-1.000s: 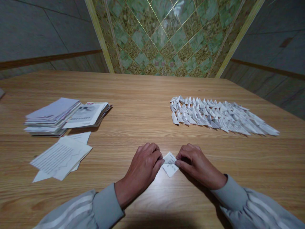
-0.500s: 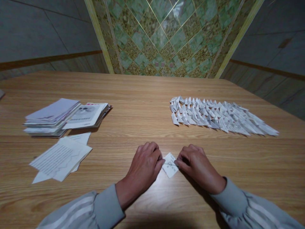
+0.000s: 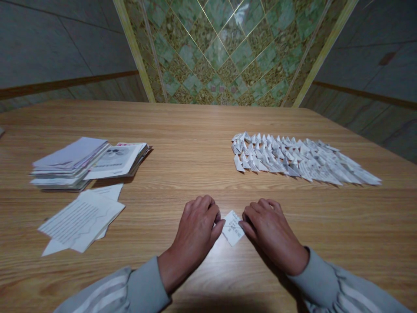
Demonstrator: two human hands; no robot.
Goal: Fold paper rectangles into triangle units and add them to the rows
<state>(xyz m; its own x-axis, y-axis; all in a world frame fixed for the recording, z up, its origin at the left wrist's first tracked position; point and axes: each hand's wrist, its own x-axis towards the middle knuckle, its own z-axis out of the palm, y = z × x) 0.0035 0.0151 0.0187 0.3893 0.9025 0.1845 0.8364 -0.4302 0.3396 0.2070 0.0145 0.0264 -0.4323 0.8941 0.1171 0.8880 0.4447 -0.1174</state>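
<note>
Between my hands, near the front of the wooden table, is a small square of folded printed paper (image 3: 233,229), turned like a diamond with a crease across its middle. My left hand (image 3: 201,224) has its curled fingers and thumb closed at the paper's left corner. At the right corner, my right hand (image 3: 269,230) pinches in the same way, thumb toward the paper. The fingertips of both hands are partly hidden behind the thumbs and knuckles.
Rows of small folded paper pieces (image 3: 276,154) stand at the back right of the table (image 3: 182,130). On the left lie a stack of papers and booklets (image 3: 70,154) and, nearer me, several loose printed sheets (image 3: 81,217). A tiled wall (image 3: 218,56) rises behind the table.
Both hands stay at the paper's side corners; their fingers have shifted slightly. The paper looks a little more opened out, and the whole view has tilted slightly.
</note>
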